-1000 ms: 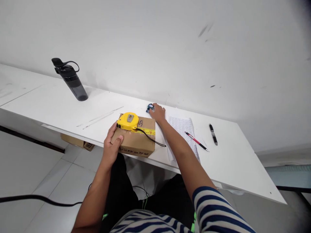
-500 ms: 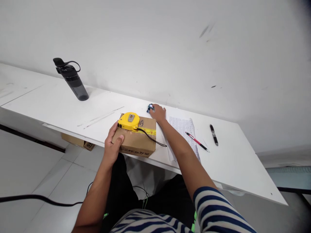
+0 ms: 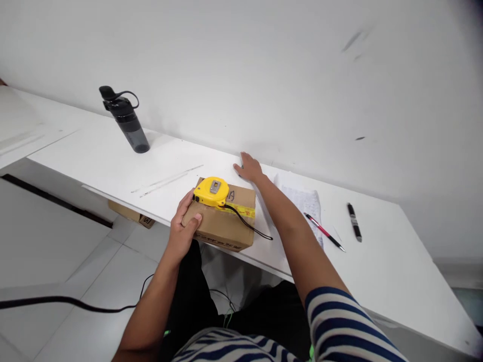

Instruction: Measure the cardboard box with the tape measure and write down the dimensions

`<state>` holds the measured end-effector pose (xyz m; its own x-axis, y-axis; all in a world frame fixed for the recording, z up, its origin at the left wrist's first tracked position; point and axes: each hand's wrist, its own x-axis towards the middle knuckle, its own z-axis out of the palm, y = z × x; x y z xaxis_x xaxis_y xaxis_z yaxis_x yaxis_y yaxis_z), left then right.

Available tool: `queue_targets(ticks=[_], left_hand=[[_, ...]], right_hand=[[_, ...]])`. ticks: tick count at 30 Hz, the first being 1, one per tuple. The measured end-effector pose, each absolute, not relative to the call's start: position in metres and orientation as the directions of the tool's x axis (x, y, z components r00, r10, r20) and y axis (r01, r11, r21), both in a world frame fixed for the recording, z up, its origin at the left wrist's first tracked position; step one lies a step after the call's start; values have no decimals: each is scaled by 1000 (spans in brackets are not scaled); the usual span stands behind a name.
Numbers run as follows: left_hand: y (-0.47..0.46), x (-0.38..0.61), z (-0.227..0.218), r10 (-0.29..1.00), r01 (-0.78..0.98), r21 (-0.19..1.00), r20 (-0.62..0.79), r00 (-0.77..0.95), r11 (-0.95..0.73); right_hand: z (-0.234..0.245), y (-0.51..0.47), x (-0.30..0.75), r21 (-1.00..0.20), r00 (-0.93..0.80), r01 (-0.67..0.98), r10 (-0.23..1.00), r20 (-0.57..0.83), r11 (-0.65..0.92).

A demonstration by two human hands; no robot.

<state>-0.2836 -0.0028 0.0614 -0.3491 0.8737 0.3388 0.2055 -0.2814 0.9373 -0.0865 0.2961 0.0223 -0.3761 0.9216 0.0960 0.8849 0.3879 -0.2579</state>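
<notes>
My left hand [image 3: 184, 229] grips the left end of a brown cardboard box [image 3: 226, 226] at the table's front edge, thumb on top. On the box lies a yellow tape measure [image 3: 212, 192], its black wrist strap [image 3: 247, 224] trailing over the right side. My right hand [image 3: 249, 167] is stretched out to the back of the table by the wall, thumb and fingers apart. A small dark item shows only as a sliver between them; the palm hides the rest. Below the right forearm are written paper sheets [image 3: 304, 198], with a red and black pen [image 3: 325, 232] lying across their edge.
A dark water bottle [image 3: 132, 131] stands at the left on the white table [image 3: 166, 156]. Farther right lies a black pen [image 3: 354, 222]. The wall runs along the back edge. Another cardboard box [image 3: 128, 212] sits under the table, and a black cable [image 3: 68, 301] crosses low at the left.
My right hand has moved over the small blue-dark item, which now is almost wholly covered. The whole view has shifted, so the table's things appear farther right. My left hand keeps its hold.
</notes>
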Motion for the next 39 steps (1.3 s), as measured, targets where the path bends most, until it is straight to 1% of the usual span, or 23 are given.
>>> queue_targets(ticks=[2, 6, 8, 10, 11, 12, 13, 15, 16, 17, 18, 20, 22, 23, 24, 26, 28, 29, 31, 34, 36, 39], left_hand=[[-4, -284, 60, 880, 206, 936, 341, -331, -285], [-8, -284, 61, 893, 194, 934, 345, -290, -298], [-10, -284, 62, 895, 190, 930, 356, -267, -314], [-11, -284, 62, 894, 191, 926, 367, -256, -325], [-11, -284, 62, 893, 194, 925, 369, -259, -326], [-11, -284, 61, 890, 197, 925, 370, -266, -325], [-10, -285, 61, 889, 199, 926, 368, -274, -322], [-9, -285, 59, 885, 201, 927, 366, -287, -318], [-8, -285, 58, 884, 202, 927, 366, -291, -317], [-7, -284, 58, 883, 203, 927, 365, -294, -316], [-7, -283, 58, 883, 205, 927, 364, -297, -313], [-9, -279, 59, 879, 211, 927, 365, -307, -311], [-11, -273, 62, 869, 218, 925, 370, -328, -311], [-13, -270, 63, 864, 217, 925, 372, -340, -313], [-15, -267, 65, 860, 210, 926, 371, -349, -314], [-18, -262, 67, 862, 182, 932, 359, -359, -313], [-19, -260, 69, 867, 156, 940, 340, -363, -303], [-20, -259, 69, 868, 148, 943, 332, -368, -298], [-20, -259, 69, 871, 137, 949, 315, -377, -283], [-19, -259, 67, 873, 113, 956, 294, -390, -272], [-19, -259, 66, 866, 109, 954, 300, -401, -280], [-17, -257, 66, 846, 122, 947, 321, -425, -298]], right_hand=[[18, 298, -87, -221, -396, 892, 917, 39, 395], [13, 295, -87, -184, -397, 902, 918, 0, 390], [18, 293, -89, -197, -393, 904, 919, -33, 379], [33, 290, -91, -250, -382, 898, 924, -32, 363], [45, 286, -92, -292, -374, 886, 927, 9, 361], [59, 279, -93, -341, -367, 863, 926, 85, 373], [75, 268, -94, -394, -355, 828, 917, 184, 399], [109, 237, -95, -477, -337, 722, 857, 391, 502], [125, 216, -96, -513, -342, 665, 832, 437, 543], [139, 193, -98, -533, -379, 618, 813, 442, 578], [150, 170, -99, -524, -446, 590, 789, 422, 614], [163, 127, -104, -431, -554, 616, 751, 359, 660], [169, 98, -109, -347, -606, 656, 742, 287, 670], [169, 88, -112, -338, -611, 671, 750, 252, 660], [169, 82, -114, -362, -611, 674, 761, 218, 644], [168, 75, -116, -470, -610, 638, 773, 175, 610], [166, 70, -118, -575, -614, 558, 764, 199, 598], [164, 67, -120, -599, -611, 520, 755, 238, 609], [159, 61, -123, -579, -607, 468, 719, 339, 668], [150, 57, -130, -487, -633, 413, 628, 453, 769], [144, 57, -133, -447, -654, 381, 577, 489, 810], [139, 61, -136, -427, -665, 344, 538, 518, 836]])
